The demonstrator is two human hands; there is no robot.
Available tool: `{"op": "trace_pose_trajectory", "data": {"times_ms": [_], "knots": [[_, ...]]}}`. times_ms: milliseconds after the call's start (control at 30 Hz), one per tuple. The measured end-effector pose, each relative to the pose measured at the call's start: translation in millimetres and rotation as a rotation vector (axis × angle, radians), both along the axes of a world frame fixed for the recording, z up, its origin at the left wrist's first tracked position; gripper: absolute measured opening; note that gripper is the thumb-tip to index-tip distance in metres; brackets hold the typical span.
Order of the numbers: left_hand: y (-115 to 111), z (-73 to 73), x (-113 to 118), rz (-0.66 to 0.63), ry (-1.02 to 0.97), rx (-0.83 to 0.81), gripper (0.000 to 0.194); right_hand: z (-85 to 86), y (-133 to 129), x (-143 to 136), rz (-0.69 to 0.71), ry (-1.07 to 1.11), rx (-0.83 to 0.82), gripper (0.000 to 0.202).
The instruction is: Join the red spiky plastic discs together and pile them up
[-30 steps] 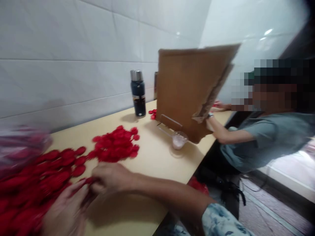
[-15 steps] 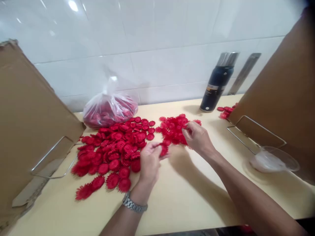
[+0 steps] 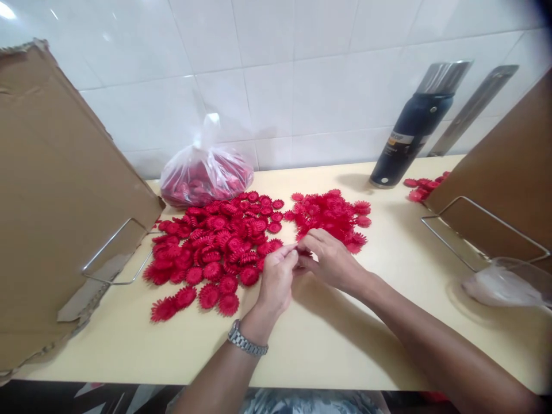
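I'd call it midway, with left hand [image 3: 277, 280] and right hand [image 3: 333, 261] pinching a mostly hidden red toothed disc [image 3: 304, 253] nearer than thick discs [image 3: 211, 253], seemingly finished, heaped left, and thinner discs [image 3: 330, 216], seemingly remaining, heaped right.

Bright; glare on wall tiles [image 3: 276, 98], upper left; soft shadows.

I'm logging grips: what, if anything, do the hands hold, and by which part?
A small red piece, between the left hand and right hand; mostly covered, so the gripped part cannot be told.
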State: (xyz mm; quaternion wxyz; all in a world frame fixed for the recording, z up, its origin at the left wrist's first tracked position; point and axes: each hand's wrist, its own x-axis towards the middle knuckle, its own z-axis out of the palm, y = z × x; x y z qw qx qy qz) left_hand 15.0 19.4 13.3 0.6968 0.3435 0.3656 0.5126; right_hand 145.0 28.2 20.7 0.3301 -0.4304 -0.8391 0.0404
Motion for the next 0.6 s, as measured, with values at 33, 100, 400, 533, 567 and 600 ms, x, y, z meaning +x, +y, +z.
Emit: {"op": "trace_pose_trajectory", "data": {"times_ms": [33, 100, 400, 533, 567, 600], "knots": [[-0.5, 0.1, 0.5, 0.001, 0.004, 0.001, 0.015, -2.3, 1.3, -2.0, -0.006, 0.027, -0.021, 0.012], [-1.4, 0.6, 1.1, 0.013, 0.007, 0.005, 0.018, -5.1, 4.4, -1.9, 0.008, 0.100, -0.062, 0.014], [0.9, -5.0, 3.9, 0.119, -0.026, 0.024, 0.018, -6.9, 3.1, -1.2, 0.009, 0.412, -0.240, 0.012], [1.8, -3.8, 1.5, 0.166, -0.040, -0.004, 0.012, -9.6, 0.9, -6.0, -0.021, 0.645, -0.441, 0.011], [1.5, -2.6, 1.0, 0.165, -0.039, -0.001, 0.011, -10.2, 0.7, -6.5, -0.002, 0.690, -0.481, 0.012], [1.2, -1.4, 0.6, 0.155, -0.041, 0.007, 0.011, -10.9, 0.6, -6.6, 0.014, 0.721, -0.504, 0.013]]}}
